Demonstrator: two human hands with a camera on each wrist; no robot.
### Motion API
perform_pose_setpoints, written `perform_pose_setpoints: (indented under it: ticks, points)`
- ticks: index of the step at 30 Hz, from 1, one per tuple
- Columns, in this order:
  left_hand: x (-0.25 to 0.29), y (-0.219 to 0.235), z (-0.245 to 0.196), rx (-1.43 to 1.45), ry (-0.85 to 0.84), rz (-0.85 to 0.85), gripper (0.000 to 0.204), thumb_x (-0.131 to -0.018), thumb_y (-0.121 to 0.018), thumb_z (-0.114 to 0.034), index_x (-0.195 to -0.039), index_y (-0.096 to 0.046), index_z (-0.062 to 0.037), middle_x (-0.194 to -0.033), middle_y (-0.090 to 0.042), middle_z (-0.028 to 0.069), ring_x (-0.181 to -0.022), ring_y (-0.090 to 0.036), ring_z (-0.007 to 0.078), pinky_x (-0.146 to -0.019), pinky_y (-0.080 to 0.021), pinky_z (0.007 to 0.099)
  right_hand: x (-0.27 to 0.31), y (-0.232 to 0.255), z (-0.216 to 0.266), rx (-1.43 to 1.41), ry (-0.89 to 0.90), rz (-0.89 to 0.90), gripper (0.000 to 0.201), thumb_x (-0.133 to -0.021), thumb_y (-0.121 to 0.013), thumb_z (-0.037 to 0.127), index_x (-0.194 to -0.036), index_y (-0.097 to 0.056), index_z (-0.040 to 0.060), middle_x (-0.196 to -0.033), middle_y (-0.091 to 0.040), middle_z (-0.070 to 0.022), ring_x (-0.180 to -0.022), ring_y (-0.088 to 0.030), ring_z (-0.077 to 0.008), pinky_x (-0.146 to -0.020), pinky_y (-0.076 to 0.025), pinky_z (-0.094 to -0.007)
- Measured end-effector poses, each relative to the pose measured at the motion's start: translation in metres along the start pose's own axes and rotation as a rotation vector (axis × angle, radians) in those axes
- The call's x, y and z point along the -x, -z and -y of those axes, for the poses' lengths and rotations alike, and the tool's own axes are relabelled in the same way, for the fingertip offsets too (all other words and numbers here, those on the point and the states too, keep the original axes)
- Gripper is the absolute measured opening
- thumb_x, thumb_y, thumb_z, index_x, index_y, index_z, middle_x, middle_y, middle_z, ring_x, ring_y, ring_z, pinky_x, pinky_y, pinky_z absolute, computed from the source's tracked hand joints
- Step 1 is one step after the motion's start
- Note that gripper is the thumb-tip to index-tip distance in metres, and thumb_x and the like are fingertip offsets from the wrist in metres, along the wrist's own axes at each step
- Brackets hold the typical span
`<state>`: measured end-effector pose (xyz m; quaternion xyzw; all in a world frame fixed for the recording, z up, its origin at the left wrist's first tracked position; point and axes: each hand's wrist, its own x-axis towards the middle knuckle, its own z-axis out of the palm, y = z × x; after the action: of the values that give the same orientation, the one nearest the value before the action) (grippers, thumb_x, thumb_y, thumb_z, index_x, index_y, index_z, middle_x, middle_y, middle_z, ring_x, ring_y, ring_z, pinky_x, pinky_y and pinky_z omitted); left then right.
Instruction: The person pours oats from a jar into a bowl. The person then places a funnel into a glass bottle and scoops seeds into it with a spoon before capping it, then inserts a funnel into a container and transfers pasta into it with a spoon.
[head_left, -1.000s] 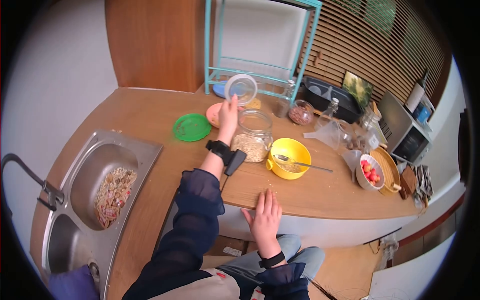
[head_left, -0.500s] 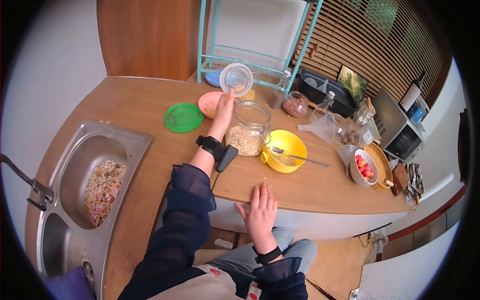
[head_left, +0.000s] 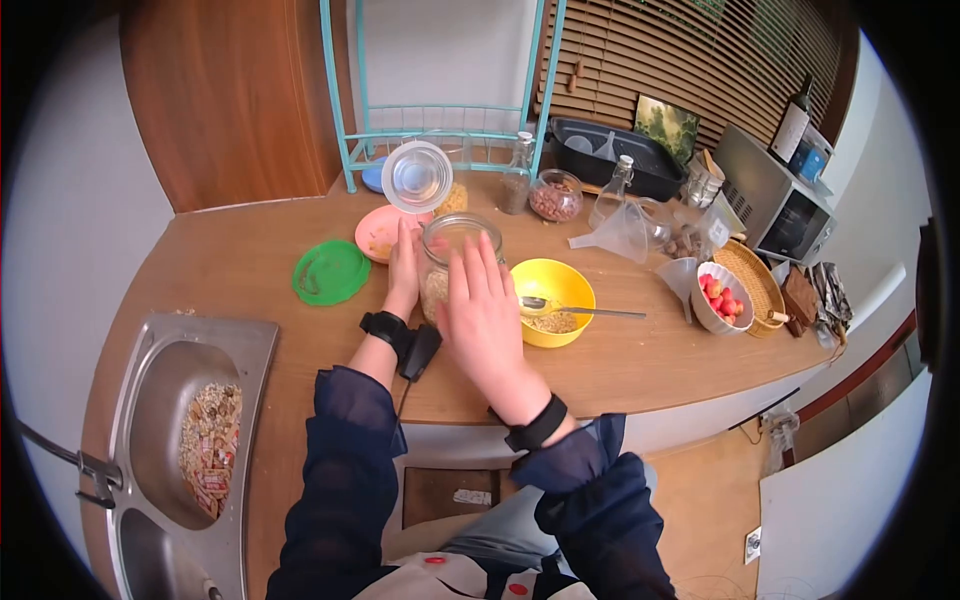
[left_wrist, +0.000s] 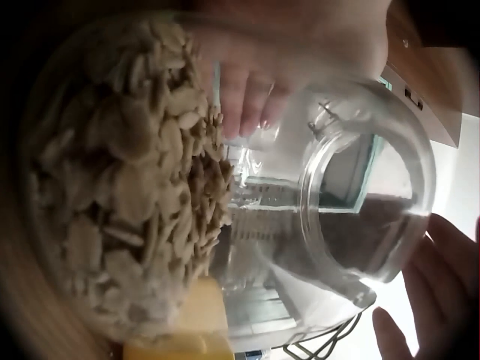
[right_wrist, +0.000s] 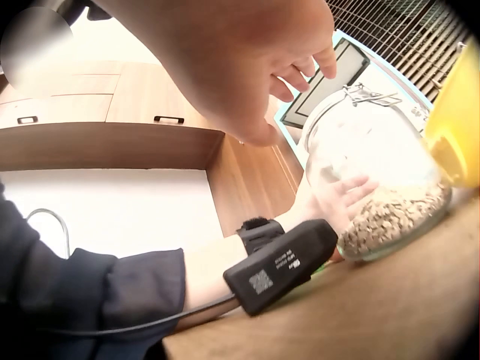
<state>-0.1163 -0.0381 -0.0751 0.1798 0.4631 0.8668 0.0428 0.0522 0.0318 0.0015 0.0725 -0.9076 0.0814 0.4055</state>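
Observation:
In the head view, a glass jar (head_left: 433,290) of oat flakes (left_wrist: 135,180) stands with its mouth uncovered, its round clear lid (head_left: 417,176) raised at the far left of the rim. My left hand (head_left: 402,272) lies along the jar's left side, and its fingers show through the glass in the left wrist view. My right hand (head_left: 485,325) is raised over the jar's near right side, fingers extended and holding nothing; the right wrist view has this hand (right_wrist: 255,67) beside the jar's rim, apart from it. A yellow bowl (head_left: 580,285) with a spoon (head_left: 600,313) and flakes stands right of the jar.
A green lid (head_left: 331,272) and pink plate (head_left: 372,232) lie left of the jar. Bottles, funnels (head_left: 622,232), a nut jar (head_left: 556,197) and a bowl of red fruit (head_left: 724,298) stand to the right. The sink (head_left: 180,400) is at the left.
My right hand has risen from the counter's front edge to the jar. My left hand has shifted from the raised lid down to the jar's left side. The head view has turned.

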Motion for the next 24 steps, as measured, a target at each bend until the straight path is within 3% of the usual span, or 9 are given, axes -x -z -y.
perform_pose_setpoints:
  ticks: [1, 5, 7, 8, 10, 15, 18, 20, 24]
  points:
    - [0.002, 0.002, 0.002, -0.006, 0.003, 0.001, 0.064, -0.089, -0.024, -0.05, -0.098, -0.053, 0.0051, -0.086, -0.058, 0.0109, -0.082, -0.055, 0.0179, -0.074, -0.044, 0.0272, -0.004, -0.005, 0.0, 0.132, -0.012, 0.028, 0.051, -0.067, -0.062, 0.014, -0.112, -0.043, -0.0005, -0.115, -0.044, -0.0163, -0.113, -0.039, -0.0311, -0.087, -0.038, -0.0391]
    - [0.008, -0.001, 0.004, 0.01, 0.019, -0.042, 0.059, -0.09, -0.025, -0.048, -0.085, -0.055, 0.0024, -0.084, -0.057, 0.0093, -0.078, -0.053, 0.0149, -0.07, -0.043, 0.0259, -0.008, -0.016, -0.01, 0.067, -0.038, 0.072, 0.042, -0.067, -0.064, 0.021, -0.102, -0.047, 0.0024, -0.102, -0.049, -0.013, -0.1, -0.046, -0.0288, -0.078, -0.04, -0.0389]
    - [0.014, -0.005, -0.001, -0.009, 0.047, -0.034, 0.058, -0.09, -0.025, -0.048, -0.081, -0.055, 0.0012, -0.083, -0.057, 0.0087, -0.077, -0.053, 0.0141, -0.069, -0.042, 0.0255, -0.012, -0.016, -0.017, -0.009, -0.029, 0.032, 0.028, -0.066, -0.065, 0.023, -0.082, -0.051, 0.0044, -0.081, -0.052, -0.0095, -0.082, -0.048, -0.0272, -0.067, -0.039, -0.0385]
    - [0.017, -0.008, -0.004, -0.112, 0.039, -0.055, 0.057, -0.09, -0.025, -0.047, -0.078, -0.054, 0.0003, -0.082, -0.057, 0.0083, -0.076, -0.052, 0.0137, -0.068, -0.041, 0.0253, -0.014, -0.019, -0.022, -0.013, -0.033, 0.032, 0.028, -0.066, -0.065, 0.023, -0.082, -0.051, 0.0044, -0.081, -0.052, -0.0095, -0.082, -0.048, -0.0272, -0.067, -0.039, -0.0385]
    - [0.023, -0.016, -0.01, -0.188, 0.013, -0.077, 0.056, -0.091, -0.024, -0.045, -0.076, -0.055, -0.0008, -0.079, -0.056, 0.007, -0.077, -0.051, 0.0137, -0.068, -0.041, 0.0251, -0.018, -0.027, -0.03, -0.208, -0.04, -0.098, 0.026, -0.065, -0.067, 0.022, -0.065, -0.048, 0.0048, -0.067, -0.05, -0.0086, -0.071, -0.047, -0.0277, -0.061, -0.036, -0.0387]
    - [0.014, -0.011, -0.002, -0.069, -0.034, -0.051, 0.054, -0.091, -0.025, -0.045, -0.093, -0.053, 0.0012, -0.087, -0.055, 0.0071, -0.08, -0.051, 0.0142, -0.072, -0.041, 0.0267, -0.023, -0.028, -0.032, -0.275, -0.023, -0.222, 0.026, -0.065, -0.068, 0.017, -0.06, -0.047, 0.0029, -0.061, -0.048, -0.0095, -0.065, -0.046, -0.029, -0.058, -0.036, -0.0378]
    - [0.001, 0.009, 0.01, 0.026, 0.082, 0.055, 0.054, -0.09, -0.027, -0.046, -0.1, -0.05, 0.0018, -0.093, -0.054, 0.0075, -0.084, -0.051, 0.0149, -0.076, -0.041, 0.0273, -0.023, -0.025, -0.038, -0.342, -0.06, -0.273, 0.026, -0.065, -0.069, 0.014, -0.061, -0.047, 0.0015, -0.06, -0.048, -0.0103, -0.061, -0.044, -0.0293, -0.054, -0.036, -0.0364]
    - [0.015, -0.005, -0.014, -0.215, 0.048, -0.031, 0.053, -0.09, -0.028, -0.045, -0.101, -0.051, 0.0011, -0.097, -0.054, 0.0083, -0.089, -0.052, 0.0163, -0.078, -0.041, 0.0278, -0.02, -0.021, -0.039, -0.377, -0.086, -0.307, 0.026, -0.066, -0.069, 0.013, -0.061, -0.046, 0.0007, -0.059, -0.047, -0.0107, -0.059, -0.044, -0.0294, -0.052, -0.036, -0.0356]
    - [0.025, -0.009, -0.032, -0.297, 0.095, 0.046, 0.054, -0.089, -0.029, -0.047, -0.106, -0.048, 0.0, -0.104, -0.053, 0.0104, -0.094, -0.052, 0.0182, -0.082, -0.041, 0.029, -0.019, -0.009, -0.04, -0.572, -0.409, -0.358, 0.022, -0.069, -0.067, 0.012, -0.063, -0.05, -0.0006, -0.062, -0.049, -0.0128, -0.062, -0.045, -0.0295, -0.055, -0.037, -0.0358]
